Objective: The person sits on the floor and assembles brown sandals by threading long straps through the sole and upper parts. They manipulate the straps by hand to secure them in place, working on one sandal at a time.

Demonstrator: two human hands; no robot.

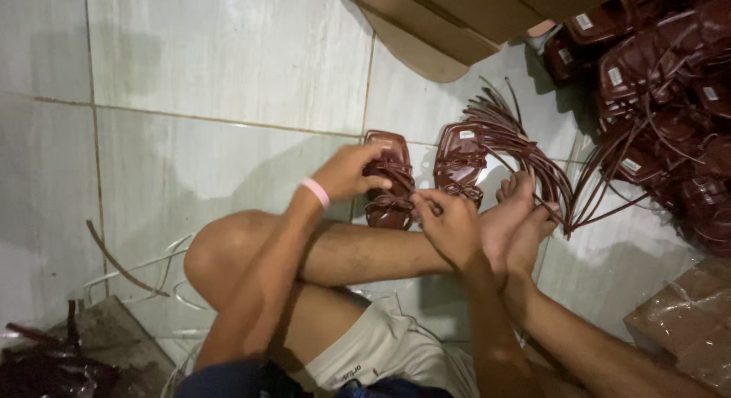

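Sitting cross-legged on the tiled floor (228, 63), busy with a dark red sandal (388, 208) lying flat on the tiles just past the shin. Left hand (350, 173), pink wristband (315, 192) on the wrist, curled over the upper half of the sandal, fingers pressing down on the front straps to pin it in place. Right hand (449, 227) at the near end, fingertips pinched together on a thin strap right at the crossing of the strappy part.

Going by the grip, looks like mid-way through threading or tying that strap, not done yet. Can't tell knot or slot at the pinch point, too small and shadowed.

Second matching sandal (459, 158) just beside the first, on the right, untouched. Fanned bundle of thin dark red straps (518, 139) beyond the bare feet (518, 215), partly draped over the toes. Big pile of sandals (670, 86) in the same colour at far right, flattened cardboard (457, 17) up top, plastic-wrapped brown package (685, 322) at bottom right, a few loose strips (129, 269) on the floor at left.

For the next move, probably: steady left-hand pressure against sliding on slick tile, plus a tight fingertip pinch to draw the strap snug without twisting it.
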